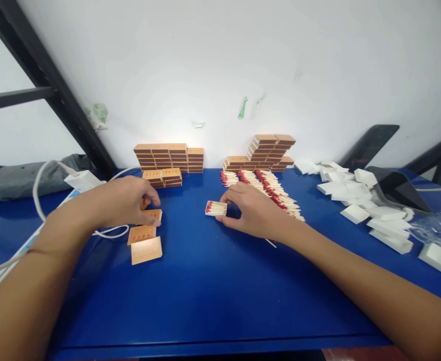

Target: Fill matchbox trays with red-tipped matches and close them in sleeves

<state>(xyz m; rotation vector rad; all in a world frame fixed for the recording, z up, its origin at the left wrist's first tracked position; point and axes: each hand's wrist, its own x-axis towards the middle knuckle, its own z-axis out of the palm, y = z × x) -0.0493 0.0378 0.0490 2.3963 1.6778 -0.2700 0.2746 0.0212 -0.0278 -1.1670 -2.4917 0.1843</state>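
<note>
My right hand point(248, 209) pinches a small white matchbox tray point(209, 212) at its right end, between thumb and fingers. Red-headed matches point(217, 206) lie side by side inside that tray. On the left, my left hand point(130, 201) has its thumb and curled fingers about an orange matchbox sleeve point(153, 214); part of the sleeve is hidden under the hand. Two more flat sleeves, one printed point(139, 234) and one plainer point(146, 250), lie just nearer to me. Rows of loose matches point(276, 189) spread behind and right of my right hand.
Finished-looking matchboxes are stacked against the wall at left point(167, 158) and right point(271, 150). White empty trays point(350, 190) lie heaped on the right beside a black bin-like object point(397, 193). A white cable point(37, 188) and a power strip run along the left of the blue table point(212, 301).
</note>
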